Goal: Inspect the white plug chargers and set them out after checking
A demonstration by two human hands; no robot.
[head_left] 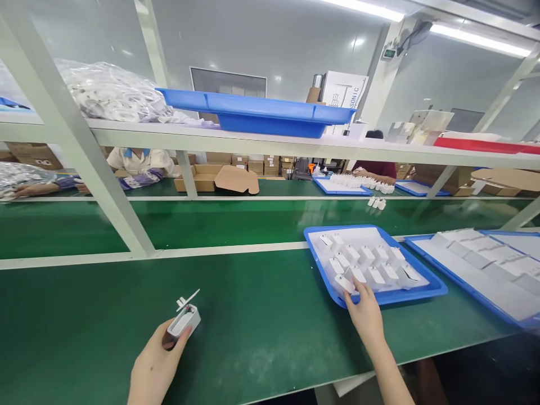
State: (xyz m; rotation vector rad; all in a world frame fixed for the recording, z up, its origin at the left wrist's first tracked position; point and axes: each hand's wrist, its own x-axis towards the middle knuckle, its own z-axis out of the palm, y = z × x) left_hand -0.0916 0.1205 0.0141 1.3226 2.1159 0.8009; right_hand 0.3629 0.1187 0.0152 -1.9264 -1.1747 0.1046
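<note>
My left hand (158, 360) grips a small white plastic case (184, 322) above the green bench top, fingers and thumb closed on its sides. The case's thin lid (188, 301) is up, and a white part shows inside. Over on the right, my right hand (366, 312) reaches into a blue tray (436, 288) lined with white paper. Its thumb and fingertips pinch a small white case (344, 283) at the tray's near left corner; the fingers partly hide it. Several similar white cases (375, 275) stand in rows beside it.
Another blue tray (464, 284) with several white boxes lies further right. A white frame post (101, 185) rises at left, under a shelf holding a large blue tray (270, 107) and bagged white parts (109, 93). Across the green conveyor (236, 222), co-workers sit near cardboard boxes (202, 179).
</note>
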